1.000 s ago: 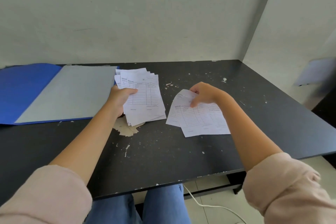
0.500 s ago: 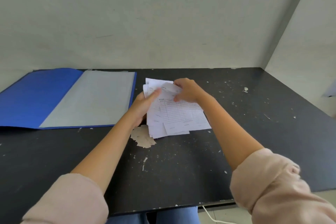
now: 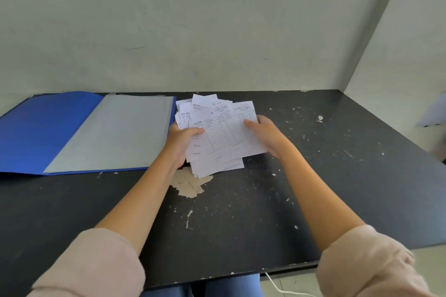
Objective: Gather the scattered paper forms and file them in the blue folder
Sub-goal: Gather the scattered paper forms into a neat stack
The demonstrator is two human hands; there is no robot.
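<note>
A loose, fanned stack of white printed paper forms (image 3: 218, 132) is held just above the black table (image 3: 313, 188), near its middle. My left hand (image 3: 181, 142) grips the stack's left edge, thumb on top. My right hand (image 3: 265, 135) grips its right edge. The blue folder (image 3: 36, 128) lies open flat on the table at the left, its grey inner sheet (image 3: 115, 132) facing up right beside the stack.
A torn beige patch (image 3: 189, 183) and white chips mark the tabletop below the papers. Walls close the back and right sides. A white cable (image 3: 280, 287) hangs below the front edge. My blue-jeaned knees (image 3: 217, 288) show under the table.
My right hand brought its few forms from the right onto the stack in my left hand. Both hands now hold one combined stack by its edges, lifted slightly.
</note>
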